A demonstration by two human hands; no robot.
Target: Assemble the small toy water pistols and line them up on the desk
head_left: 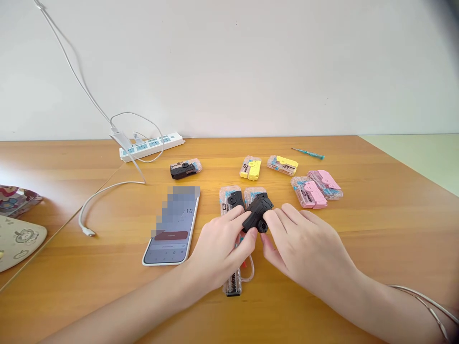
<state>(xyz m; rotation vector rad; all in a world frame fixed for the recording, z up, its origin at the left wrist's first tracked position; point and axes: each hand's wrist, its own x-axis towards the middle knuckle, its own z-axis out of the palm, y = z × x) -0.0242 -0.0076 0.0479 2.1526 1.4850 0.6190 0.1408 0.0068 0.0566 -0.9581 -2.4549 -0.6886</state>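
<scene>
Wood table w/ white power strip & cable at back left, phone beside left hand. Clear plastic packs w/ pink toys, yellow toys ahead. Fingers of left & right hand clenched on angular black plastic toy, held above clear pack, btwn hands.

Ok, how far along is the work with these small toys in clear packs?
Done: one black toy looks out of its pack, though I cannot be sure. In hand: the left hand and right hand both hold it. Left: the yellow packs, pink packs and far black pack lie untouched, with toys inside.
</scene>
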